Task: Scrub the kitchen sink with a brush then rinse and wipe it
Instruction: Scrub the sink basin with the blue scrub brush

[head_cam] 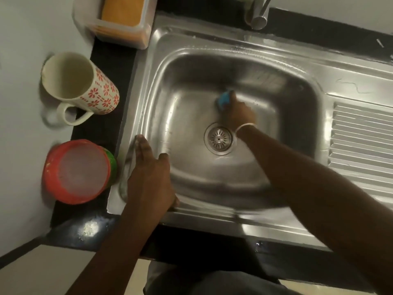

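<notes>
Down in the sink (pixel 251 67) basin, just beyond the drain (pixel 220 138), the right hand (pixel 236 110) grips a blue brush (pixel 225 99), fingers curled round it, head pressed to the steel floor. Motion blur there suggests active scrubbing. Left hand (pixel 148 173) lies flat on the near-left rim, fingers straight and close together, thumb hooked over the inner edge, probably bracing the body for the reach. Tap (pixel 258 12) at top shows no water running. On the dark desk (pixel 112 60), left of the sink: patterned mug (pixel 85 86), red-lidded tub (pixel 78 172), clear box (pixel 123 18). Judgement: scrub step underway; rinse and wipe not yet done.
</notes>
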Available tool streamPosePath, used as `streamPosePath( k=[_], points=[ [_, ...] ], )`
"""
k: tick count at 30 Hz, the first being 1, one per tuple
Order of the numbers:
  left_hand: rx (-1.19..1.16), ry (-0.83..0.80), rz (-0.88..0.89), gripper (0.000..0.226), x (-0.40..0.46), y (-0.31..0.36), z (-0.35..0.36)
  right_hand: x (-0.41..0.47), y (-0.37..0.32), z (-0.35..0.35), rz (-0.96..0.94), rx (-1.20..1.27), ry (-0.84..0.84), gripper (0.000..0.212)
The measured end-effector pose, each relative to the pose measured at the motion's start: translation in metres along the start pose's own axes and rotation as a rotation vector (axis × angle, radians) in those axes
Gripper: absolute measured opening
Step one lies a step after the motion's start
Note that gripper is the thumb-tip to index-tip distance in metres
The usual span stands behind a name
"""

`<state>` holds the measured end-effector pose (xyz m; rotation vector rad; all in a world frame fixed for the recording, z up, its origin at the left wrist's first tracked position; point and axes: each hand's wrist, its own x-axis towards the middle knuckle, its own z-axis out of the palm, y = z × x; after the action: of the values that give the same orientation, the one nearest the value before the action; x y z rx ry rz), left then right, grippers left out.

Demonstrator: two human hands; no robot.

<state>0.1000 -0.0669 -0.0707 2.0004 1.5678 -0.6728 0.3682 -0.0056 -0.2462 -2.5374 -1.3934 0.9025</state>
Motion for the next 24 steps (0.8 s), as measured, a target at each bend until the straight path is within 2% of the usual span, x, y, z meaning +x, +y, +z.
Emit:
streamPosePath(
  k=[3, 5, 7, 10, 12, 16, 19, 21, 24],
  points=[
    [0.007, -0.006, -0.003, 0.09, -0.001, 0.0, 0.0, -0.016, 0.069, -0.034, 0.272, 0.091, 0.078, 0.052],
    [0.009, -0.005, 0.001, 0.09, 0.0, 0.001, -0.001, -0.049, 0.089, -0.034, 0.374, 0.026, 0.063, 0.055],
    [0.004, -0.007, -0.003, 0.088, 0.0, 0.001, -0.002, -0.093, 0.083, -0.014, 0.322, -0.03, -0.02, 0.047],
    [0.026, 0.007, -0.012, 0.084, 0.001, 0.002, -0.001, -0.144, 0.043, 0.026, 0.034, -0.063, -0.33, 0.05],
    [0.023, 0.003, -0.012, 0.086, 0.001, 0.002, -0.001, -0.14, 0.011, 0.045, -0.112, -0.094, -0.449, 0.053],
    [0.02, -0.013, -0.007, 0.091, 0.002, 0.001, -0.002, -0.095, -0.027, 0.05, -0.19, -0.048, -0.345, 0.046],
    [0.03, -0.019, -0.006, 0.091, 0.001, 0.0, -0.002, -0.1, 0.021, 0.03, -0.222, -0.184, -0.44, 0.052],
    [0.03, -0.022, 0.0, 0.09, 0.001, -0.001, -0.002, -0.11, 0.065, 0.007, -0.094, -0.242, -0.421, 0.05],
    [0.022, -0.009, 0.004, 0.09, 0.0, -0.002, -0.002, -0.089, 0.08, -0.011, 0.116, -0.081, -0.14, 0.045]
  ],
)
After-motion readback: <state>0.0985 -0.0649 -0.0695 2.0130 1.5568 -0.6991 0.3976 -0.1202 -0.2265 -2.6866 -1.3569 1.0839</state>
